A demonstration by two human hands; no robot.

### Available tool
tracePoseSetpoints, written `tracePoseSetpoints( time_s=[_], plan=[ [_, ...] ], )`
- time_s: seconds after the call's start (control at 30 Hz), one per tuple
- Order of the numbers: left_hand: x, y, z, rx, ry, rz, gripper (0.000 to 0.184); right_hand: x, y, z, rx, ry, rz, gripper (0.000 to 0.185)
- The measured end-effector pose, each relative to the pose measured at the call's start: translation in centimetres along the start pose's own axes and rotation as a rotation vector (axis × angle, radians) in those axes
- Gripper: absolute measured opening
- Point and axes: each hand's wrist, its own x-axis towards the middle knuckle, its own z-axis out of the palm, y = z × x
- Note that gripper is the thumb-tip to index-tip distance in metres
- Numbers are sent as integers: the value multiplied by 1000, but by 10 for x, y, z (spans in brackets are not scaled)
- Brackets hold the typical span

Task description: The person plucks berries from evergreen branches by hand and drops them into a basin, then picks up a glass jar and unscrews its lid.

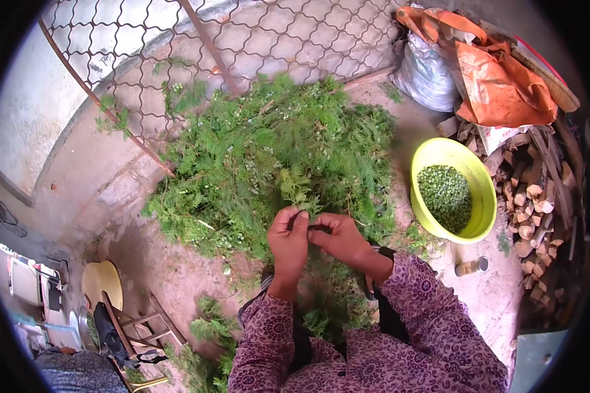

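My left hand (288, 242) and my right hand (341, 239) meet in front of me, fingers pinched close together. Between them is a small green sprig (297, 187), its leafy end pointing away from me and its stem at the fingertips. Beyond and beneath the hands spreads a big heap of feathery green branches (242, 150), dotted with small pale green cones or berries. To the right stands a yellow-green basin (488, 196) holding many small green pieces (444, 196).
A metal lattice (206, 46) borders the heap. At right are orange bags (501, 82), a white sack (427, 72), stacked firewood (528, 229) and a small jar (472, 266). A wooden chair (144, 321) and a person's patterned clothing (72, 372) are lower left.
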Motion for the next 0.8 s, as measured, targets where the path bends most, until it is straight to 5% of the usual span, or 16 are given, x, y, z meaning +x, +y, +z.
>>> tracePoseSetpoints(
  time_s=[0.13, 0.2, 0.33, 0.6, 0.8],
  plan=[
    [5, 7, -3, -29, -37, -20, 5, 5, -23, -28, 144, 150, 91, 10],
    [2, 4, -3, -42, -48, -30, 5, 11, -26, -48, 471, 253, 80, 10],
    [-4, 5, 0, -78, -111, -67, 5, 7, -30, -50, 555, 162, 127, 11],
    [-12, 13, 1, 2, -188, -72, 3, 6, -32, -32, 174, 72, 91, 20],
    [-14, 13, -4, -72, -247, -103, 8, 10, -19, -25, -21, -23, -233, 27]
  ],
)
